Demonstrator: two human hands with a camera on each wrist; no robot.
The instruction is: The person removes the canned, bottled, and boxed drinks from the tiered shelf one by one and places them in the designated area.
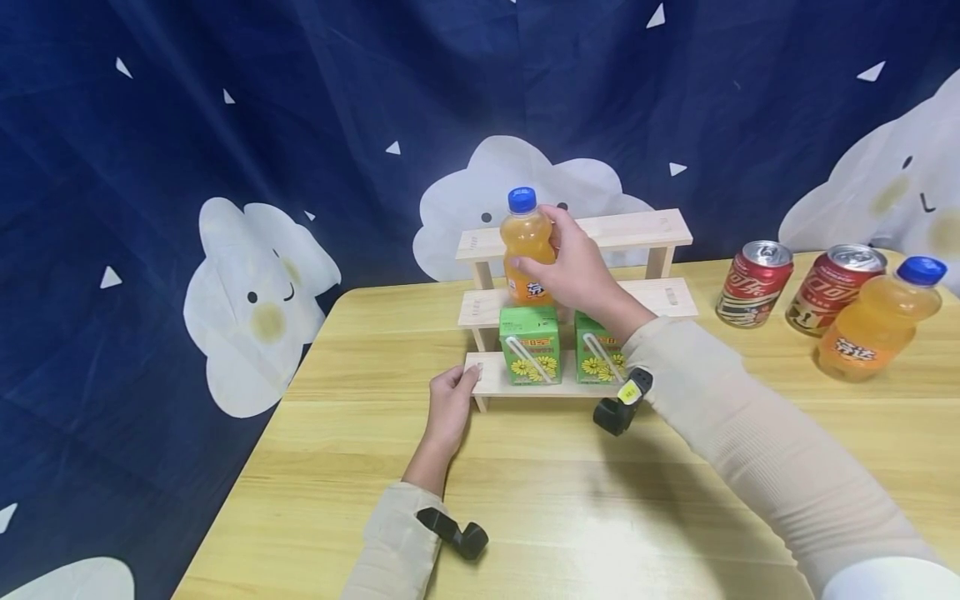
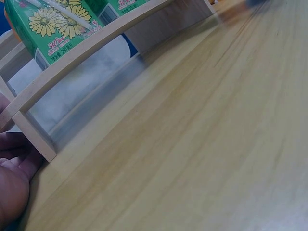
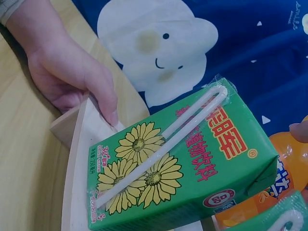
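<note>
A three-tier wooden shelf [image 1: 478,312] stands on the table. My right hand [image 1: 573,262] grips an orange soda bottle with a blue cap [image 1: 527,237] at the left of the middle tier; its base is hidden behind a drink carton. Two green drink cartons with straws, one on the left [image 1: 531,348] and one on the right [image 1: 597,354], stand upright on the lowest tier. My left hand [image 1: 450,404] holds the left end of that tier, thumb on top and the other fingers below, as the left wrist view shows.
To the right of the shelf stand two red soda cans, one nearer the shelf [image 1: 753,283] and one farther right [image 1: 834,287]. A second orange soda bottle [image 1: 873,321] is in front of them. Behind the table [image 1: 360,367] hangs a dark blue curtain [image 1: 337,100] with cloud prints.
</note>
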